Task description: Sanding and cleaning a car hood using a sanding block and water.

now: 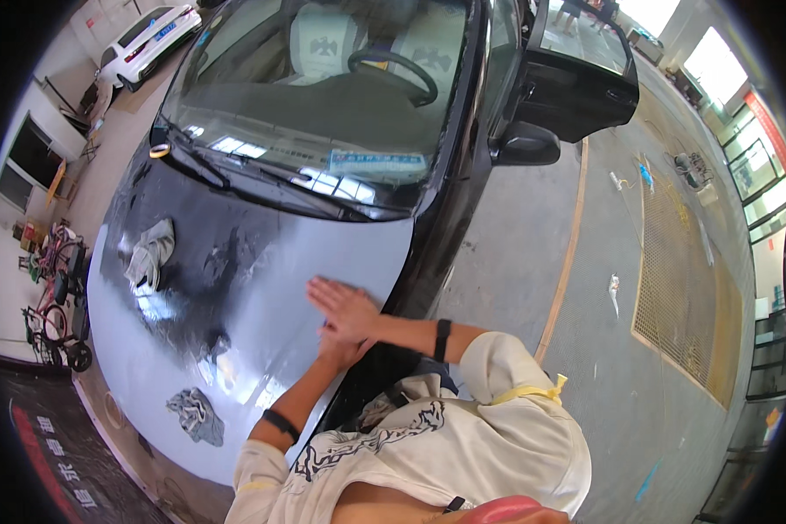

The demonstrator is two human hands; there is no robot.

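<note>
In front of me is the hood [279,271] of a black car, its surface mostly dull grey with glossy black patches. My right hand [348,309] lies over the right part of the hood with its fingers stretched out to the left, slightly blurred. Close under its wrist is my left hand [346,349], near the hood's right edge. The right hand covers the left one's fingers, so whether they hold anything is hidden. Two crumpled grey cloths rest on the hood: one cloth [151,253] toward the windshield, another cloth [196,416] near the front edge.
A roll of tape [159,151] sits at the windshield's left base, by the wipers [262,166]. At right, the side mirror [526,144] and an open car door [576,87] stick out. A floor grating [681,288] lies farther right. Bicycles [54,319] and a white car [148,42] stand left.
</note>
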